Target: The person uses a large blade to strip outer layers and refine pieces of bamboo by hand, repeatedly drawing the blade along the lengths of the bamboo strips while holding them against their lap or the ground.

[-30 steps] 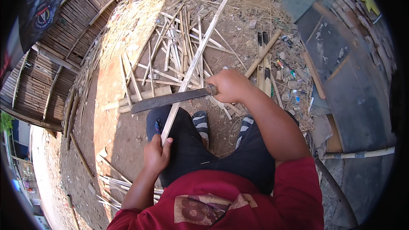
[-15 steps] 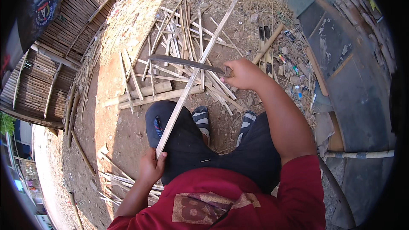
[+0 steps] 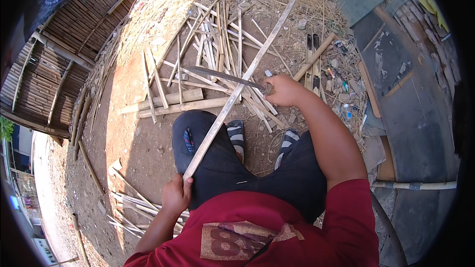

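Note:
A long, pale bamboo strip (image 3: 216, 126) slants from beside my left thigh out over the ground ahead. Its near end is gripped in my left hand (image 3: 176, 195), fingers closed round it. In front of my right knee, my right hand (image 3: 283, 90) is wrapped round the handle of a machete (image 3: 223, 75). The dark blade points left and crosses the strip around its middle. Whether the edge bites into the strip cannot be made out.
Split bamboo strips (image 3: 220, 49) lie heaped ahead, by two thicker bamboo poles (image 3: 180, 107). More strips (image 3: 133, 206) are stacked at my left. Sandalled feet (image 3: 237, 136) stand between pile and legs. Dark boards (image 3: 420, 128) lie at right; slatted bamboo panels (image 3: 54, 74) stand left.
The machete's blade now tilts more, its tip slightly lower and farther right along with the view. The bamboo strip's far end appears lower in the picture. Both hands keep their holds.

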`<state>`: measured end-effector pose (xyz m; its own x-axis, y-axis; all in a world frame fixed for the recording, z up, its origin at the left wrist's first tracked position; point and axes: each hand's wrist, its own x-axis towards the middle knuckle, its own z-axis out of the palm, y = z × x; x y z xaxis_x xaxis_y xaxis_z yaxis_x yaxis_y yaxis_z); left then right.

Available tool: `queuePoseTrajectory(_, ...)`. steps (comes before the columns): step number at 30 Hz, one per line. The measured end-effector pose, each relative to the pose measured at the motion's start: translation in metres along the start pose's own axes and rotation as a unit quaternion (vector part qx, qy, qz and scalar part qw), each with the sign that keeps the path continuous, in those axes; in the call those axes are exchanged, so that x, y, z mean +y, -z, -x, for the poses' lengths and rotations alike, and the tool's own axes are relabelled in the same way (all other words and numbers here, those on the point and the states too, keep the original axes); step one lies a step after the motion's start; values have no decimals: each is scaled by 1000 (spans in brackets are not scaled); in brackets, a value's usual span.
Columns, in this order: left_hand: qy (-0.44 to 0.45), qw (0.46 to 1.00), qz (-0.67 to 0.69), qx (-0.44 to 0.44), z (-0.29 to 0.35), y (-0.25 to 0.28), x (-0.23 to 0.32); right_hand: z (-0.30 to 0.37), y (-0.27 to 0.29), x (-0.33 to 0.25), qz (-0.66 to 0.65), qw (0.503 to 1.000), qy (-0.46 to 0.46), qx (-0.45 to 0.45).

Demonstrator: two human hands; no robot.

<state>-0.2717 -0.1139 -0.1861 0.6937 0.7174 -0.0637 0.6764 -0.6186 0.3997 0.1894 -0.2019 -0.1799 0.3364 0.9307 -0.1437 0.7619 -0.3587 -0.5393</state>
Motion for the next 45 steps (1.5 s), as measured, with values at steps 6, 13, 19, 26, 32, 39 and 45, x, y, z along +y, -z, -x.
queuePoseTrajectory(6,-3,997,65,-34,-1,-3,-8,0,-7,11,-44,999,5,5)
queuePoseTrajectory(13,-27,999,28,-32,-8,11,-7,4,9,12,-18,999,-18,46)
queuePoseTrajectory(19,-11,998,53,-24,28,5,-44,22,32,9,-21,997,-16,68)
queuePoseTrajectory(26,-21,999,47,4,61,-17,-94,29,41,-9,45,996,66,48)
queuePoseTrajectory(32,-21,999,27,1,61,-24,-134,35,77,40,-172,957,-166,164)
queuePoseTrajectory(39,-57,998,-28,17,60,-18,-149,49,70,-40,116,993,27,14)
queuePoseTrajectory(45,-102,989,-94,46,44,-5,-150,45,73,78,-120,962,-196,147)
